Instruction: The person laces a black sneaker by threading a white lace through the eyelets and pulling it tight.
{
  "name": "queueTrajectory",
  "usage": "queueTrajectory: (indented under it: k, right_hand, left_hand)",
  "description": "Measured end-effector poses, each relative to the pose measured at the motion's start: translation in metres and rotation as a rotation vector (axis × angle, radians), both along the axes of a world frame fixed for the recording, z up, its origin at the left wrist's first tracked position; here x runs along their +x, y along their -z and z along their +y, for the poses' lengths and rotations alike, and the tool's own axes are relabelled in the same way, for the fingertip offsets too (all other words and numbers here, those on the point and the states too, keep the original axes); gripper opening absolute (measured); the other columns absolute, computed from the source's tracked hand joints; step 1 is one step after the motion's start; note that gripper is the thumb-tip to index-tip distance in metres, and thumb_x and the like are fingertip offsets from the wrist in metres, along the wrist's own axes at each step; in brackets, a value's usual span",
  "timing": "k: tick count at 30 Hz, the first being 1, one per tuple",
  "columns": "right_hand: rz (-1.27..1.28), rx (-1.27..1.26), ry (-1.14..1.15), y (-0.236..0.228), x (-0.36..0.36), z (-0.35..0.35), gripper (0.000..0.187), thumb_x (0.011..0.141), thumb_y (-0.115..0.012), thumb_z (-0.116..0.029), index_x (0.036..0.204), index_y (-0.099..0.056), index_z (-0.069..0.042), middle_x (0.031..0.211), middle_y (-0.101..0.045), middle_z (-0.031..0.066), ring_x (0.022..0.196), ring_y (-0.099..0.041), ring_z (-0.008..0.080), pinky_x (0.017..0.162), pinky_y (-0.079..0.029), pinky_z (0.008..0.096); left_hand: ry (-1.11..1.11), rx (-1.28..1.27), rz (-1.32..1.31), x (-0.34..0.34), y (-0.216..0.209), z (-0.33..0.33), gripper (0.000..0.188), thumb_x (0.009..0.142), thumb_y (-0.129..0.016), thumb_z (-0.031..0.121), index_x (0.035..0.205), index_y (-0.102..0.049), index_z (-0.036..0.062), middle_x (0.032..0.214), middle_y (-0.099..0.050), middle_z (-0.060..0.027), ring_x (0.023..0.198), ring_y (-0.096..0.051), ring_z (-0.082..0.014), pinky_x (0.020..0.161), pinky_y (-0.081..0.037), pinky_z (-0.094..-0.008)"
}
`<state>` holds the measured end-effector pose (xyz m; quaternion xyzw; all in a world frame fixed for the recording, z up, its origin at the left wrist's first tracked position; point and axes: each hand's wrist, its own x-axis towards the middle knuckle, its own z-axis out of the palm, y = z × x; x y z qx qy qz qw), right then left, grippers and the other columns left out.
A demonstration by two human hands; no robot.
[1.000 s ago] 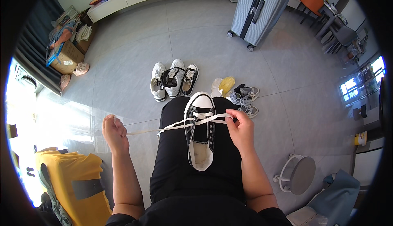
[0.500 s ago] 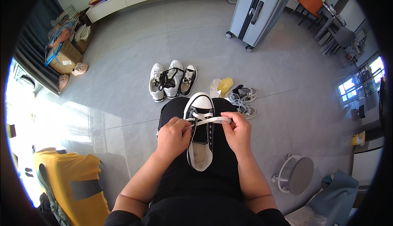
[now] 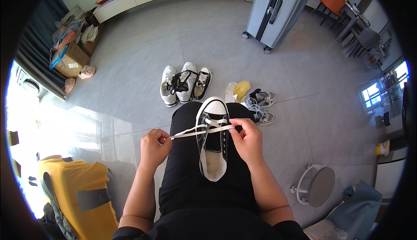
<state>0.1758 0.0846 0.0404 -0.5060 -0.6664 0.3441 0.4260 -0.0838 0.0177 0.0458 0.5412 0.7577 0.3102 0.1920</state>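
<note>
A black canvas sneaker [image 3: 213, 146] with a white toe cap lies on my lap, toe pointing away from me. White lace [image 3: 186, 133] crosses its upper eyelets; the eyelets nearer the opening on the right side look unlaced. Out to the left of the shoe, my left hand [image 3: 155, 146] pinches lace drawn out taut from the eyelets. My right hand [image 3: 247, 140] is at the shoe's right edge, thumb and fingers closed on the other stretch of lace.
On the floor ahead stand white sneakers [image 3: 187, 83] and a matching black sneaker [image 3: 202, 83]. Grey sneakers [image 3: 262, 105] sit right of them beside a yellow cloth-like piece [image 3: 241, 88]. A silver suitcase [image 3: 278, 14] stands farther off; a round stool [image 3: 320, 187] is at right.
My left hand has moved left, away from the shoe, pulling out a long stretch of lace. My right hand has shifted slightly left, still gripping lace.
</note>
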Motion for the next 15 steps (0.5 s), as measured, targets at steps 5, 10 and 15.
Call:
queueTrajectory:
  k: [5, 10, 15]
  right_hand:
    - [-0.027, -0.014, -0.012, 0.0, -0.001, -0.003, 0.022, 0.08, -0.067, 0.001, 0.101, -0.064, -0.004, 0.09, -0.063, 0.0057, 0.055, -0.054, 0.0129, 0.051, -0.045, 0.0243]
    - [-0.004, 0.025, 0.008, 0.003, -0.005, -0.004, 0.022, 0.08, -0.068, 0.001, 0.101, -0.066, -0.004, 0.087, -0.064, 0.0038, 0.051, -0.047, 0.0068, 0.048, -0.038, 0.0218]
    - [-0.013, 0.072, 0.036, 0.0, -0.008, -0.005, 0.02, 0.08, -0.068, 0.001, 0.099, -0.066, -0.004, 0.085, -0.063, 0.0038, 0.051, -0.047, 0.0076, 0.048, -0.038, 0.0223]
  left_hand:
    - [0.092, -0.04, 0.168, -0.002, 0.009, -0.007, 0.012, 0.066, -0.069, 0.012, 0.074, -0.066, 0.0034, 0.069, -0.06, -0.0087, 0.056, -0.057, -0.022, 0.054, -0.046, -0.0337]
    - [0.235, 0.15, -0.126, 0.037, -0.018, 0.004, 0.014, 0.074, -0.072, 0.012, 0.084, -0.068, 0.0041, 0.078, -0.062, -0.008, 0.056, -0.059, -0.0212, 0.051, -0.046, -0.0319]
    - [0.227, 0.232, -0.081, 0.061, -0.005, 0.022, 0.011, 0.078, -0.072, 0.014, 0.081, -0.067, 0.0043, 0.065, -0.06, -0.0072, 0.052, -0.057, -0.0201, 0.05, -0.045, -0.0311]
